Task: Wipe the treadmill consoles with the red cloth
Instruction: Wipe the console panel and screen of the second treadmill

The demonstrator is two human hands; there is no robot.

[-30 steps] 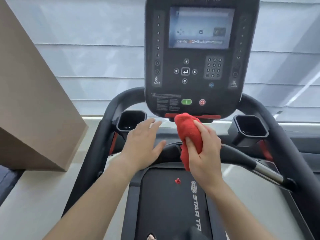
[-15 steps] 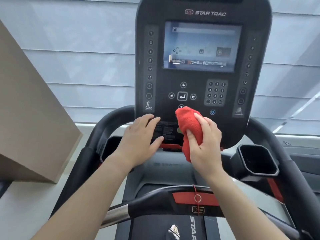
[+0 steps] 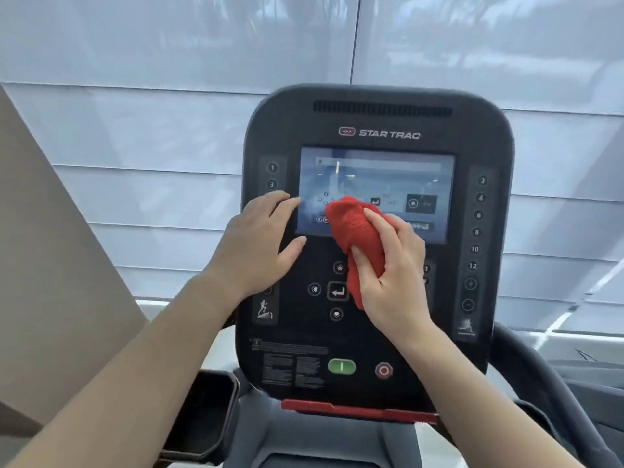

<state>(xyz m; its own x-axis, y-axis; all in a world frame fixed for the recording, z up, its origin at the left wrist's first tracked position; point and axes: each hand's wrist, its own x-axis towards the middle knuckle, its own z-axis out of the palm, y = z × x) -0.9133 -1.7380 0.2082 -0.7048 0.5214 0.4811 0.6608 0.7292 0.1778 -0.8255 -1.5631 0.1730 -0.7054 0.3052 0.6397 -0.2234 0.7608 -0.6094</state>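
A black Star Trac treadmill console [image 3: 378,332] fills the middle of the view, with a lit screen [image 3: 398,177] above arrow keys and green and red buttons. My right hand [image 3: 393,275] is closed around a bunched red cloth [image 3: 354,228], which presses on the screen's lower edge. My left hand [image 3: 258,244] lies flat and empty on the console's left side, fingertips touching the screen's left border. The hands hide part of the left number column and keypad.
A tan slanted panel [image 3: 50,282] rises at the left. A black cup holder [image 3: 206,413] sits below the console's left corner. A curved handrail [image 3: 547,393] runs down at the right. Pale window blinds [image 3: 152,146] stand behind.
Both hands rose from the console's lower edge to the screen, the cloth moving up with the right hand. The view tilted up, so the console sits lower and larger.
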